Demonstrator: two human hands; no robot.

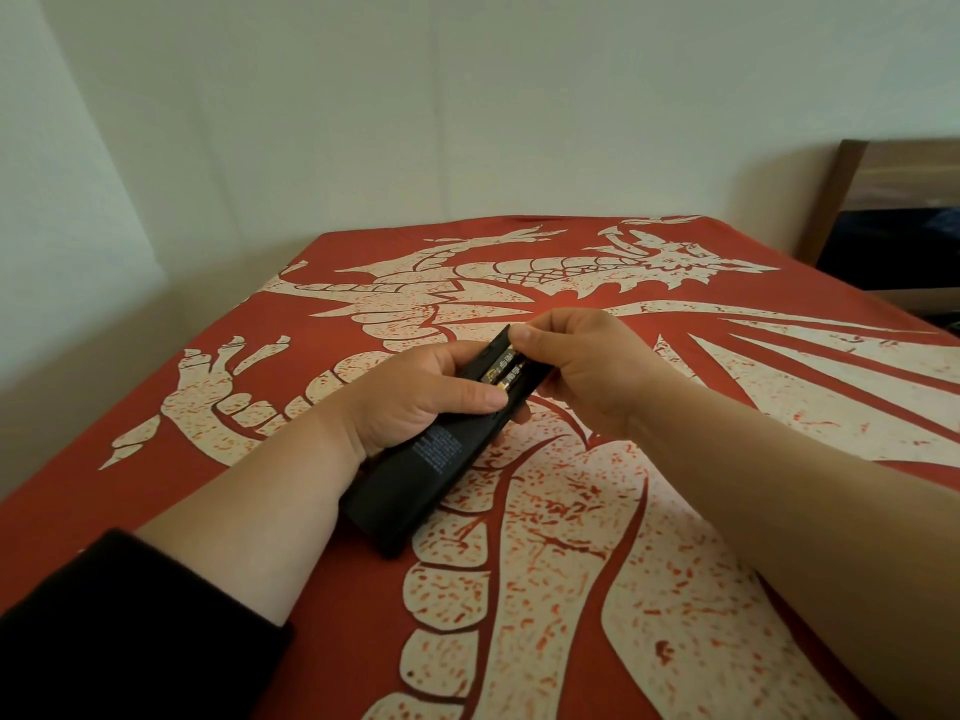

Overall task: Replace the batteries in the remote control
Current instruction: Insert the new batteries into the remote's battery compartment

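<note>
- A bed (675,563) covered in a red spread printed with a large cream dragon is seen filling the lower and middle frame; pale walls are seen above, and a dark wooden headboard (883,200) at the upper right.
- A black remote control (415,480) is held back-side up at the centre of the frame, just above the bed. Its long axis is set diagonally, from lower left to upper right, with the open battery compartment at the upper-right end.
- The left hand (415,397) is wrapped around the middle of the remote, the thumb laid across it just below the compartment. A black sleeve is pushed up the forearm at the lower left.
- The right hand (582,366) is brought in from the right to the compartment end, fingers curled and pinched at the far edge; whether a battery or the casing is gripped cannot be told.
- Two batteries (504,374) with gold-and-black labels are seen lying side by side in the compartment, between the two thumbs, nearer the right hand.
</note>
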